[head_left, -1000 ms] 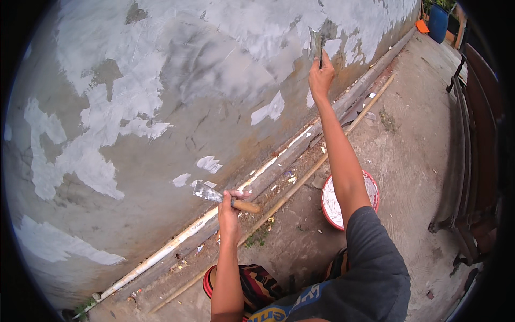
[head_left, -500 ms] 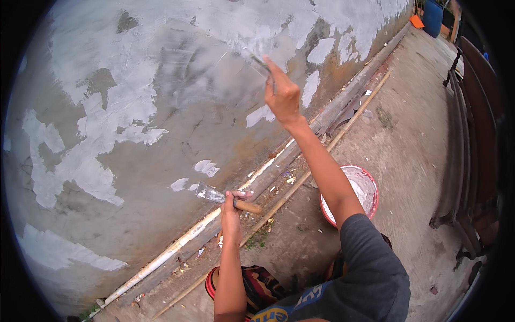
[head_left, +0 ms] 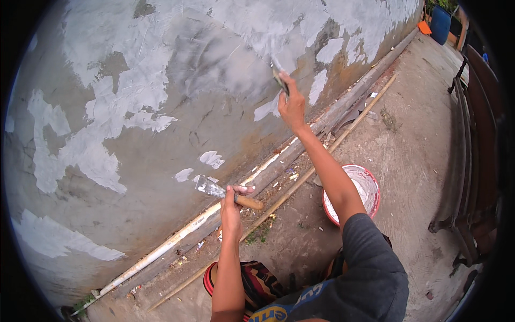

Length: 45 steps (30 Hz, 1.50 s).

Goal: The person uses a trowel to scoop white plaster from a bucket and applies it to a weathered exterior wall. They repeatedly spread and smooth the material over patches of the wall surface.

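In my left hand point(head_left: 232, 206) is a putty knife point(head_left: 248, 202) with a wooden handle. Its metal blade, smeared with white filler, points left and stays low in front of the wall. My right hand point(head_left: 293, 107) grips a second flat scraper point(head_left: 279, 79) by its dark handle, the far end up against the wall. The grey wall point(head_left: 161, 145) carries uneven patches of white filler point(head_left: 129, 99), with a darker, smoothly wiped area left of the right hand. Below my right forearm stands a red-rimmed bucket point(head_left: 377, 202) with white paste inside, partly hidden by the arm.
A white pipe point(head_left: 171, 242) runs along the foot of the wall, and a long bamboo pole point(head_left: 343, 137) lies beside it among bits of debris. On the right stands a dark bench point(head_left: 464, 161). A blue barrel point(head_left: 441, 26) and an orange object point(head_left: 424, 27) are far off.
My right hand has drawn the scraper a little down and to the right along the wall, and its blade now points more steeply. The left hand keeps its hold almost unmoved.
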Available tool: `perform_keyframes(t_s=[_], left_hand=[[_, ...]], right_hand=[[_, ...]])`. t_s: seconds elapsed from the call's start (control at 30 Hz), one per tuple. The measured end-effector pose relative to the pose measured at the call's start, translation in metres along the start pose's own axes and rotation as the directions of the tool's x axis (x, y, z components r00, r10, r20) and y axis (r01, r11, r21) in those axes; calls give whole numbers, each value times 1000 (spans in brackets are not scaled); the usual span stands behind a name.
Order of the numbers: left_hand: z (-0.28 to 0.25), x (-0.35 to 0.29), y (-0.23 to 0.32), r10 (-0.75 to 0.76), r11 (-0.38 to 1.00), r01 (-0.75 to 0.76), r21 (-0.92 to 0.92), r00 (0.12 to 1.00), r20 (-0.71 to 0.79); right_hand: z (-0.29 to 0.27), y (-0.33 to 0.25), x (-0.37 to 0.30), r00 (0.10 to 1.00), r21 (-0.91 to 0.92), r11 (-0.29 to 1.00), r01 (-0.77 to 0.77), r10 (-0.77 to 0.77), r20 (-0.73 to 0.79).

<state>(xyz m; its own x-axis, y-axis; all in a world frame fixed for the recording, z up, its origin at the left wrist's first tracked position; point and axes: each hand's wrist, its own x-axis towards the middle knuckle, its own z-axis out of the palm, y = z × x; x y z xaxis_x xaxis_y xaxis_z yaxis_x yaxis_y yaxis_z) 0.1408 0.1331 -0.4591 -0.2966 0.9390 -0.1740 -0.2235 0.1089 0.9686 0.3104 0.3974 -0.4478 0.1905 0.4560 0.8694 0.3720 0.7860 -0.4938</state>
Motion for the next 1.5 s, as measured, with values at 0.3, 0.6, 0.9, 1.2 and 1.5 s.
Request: perform_keyframes(t_s=[0.3, 0.6, 0.9, 1.2, 1.5], left_hand=[[7, -10, -1, -15, 1000, 14, 25, 999, 36], [6, -4, -6, -28, 998, 27, 63, 1000, 12], [8, 3, -8, -68, 995, 67, 68, 998, 6], [6, 6, -12, -78, 992, 76, 105, 997, 12], [22, 8, -22, -103, 989, 98, 113, 994, 37]], right_hand=[[-49, 28, 25, 941, -68, 968, -240, 215, -261], [29, 57, 10, 961, -55, 984, -168, 151, -230], [-44, 64, -12, 923, -16, 935, -354, 346, -165], [-13, 115, 43, 935, -134, 943, -303, 268, -232], [-13, 39, -30, 905, -30, 911, -411, 412, 103]])
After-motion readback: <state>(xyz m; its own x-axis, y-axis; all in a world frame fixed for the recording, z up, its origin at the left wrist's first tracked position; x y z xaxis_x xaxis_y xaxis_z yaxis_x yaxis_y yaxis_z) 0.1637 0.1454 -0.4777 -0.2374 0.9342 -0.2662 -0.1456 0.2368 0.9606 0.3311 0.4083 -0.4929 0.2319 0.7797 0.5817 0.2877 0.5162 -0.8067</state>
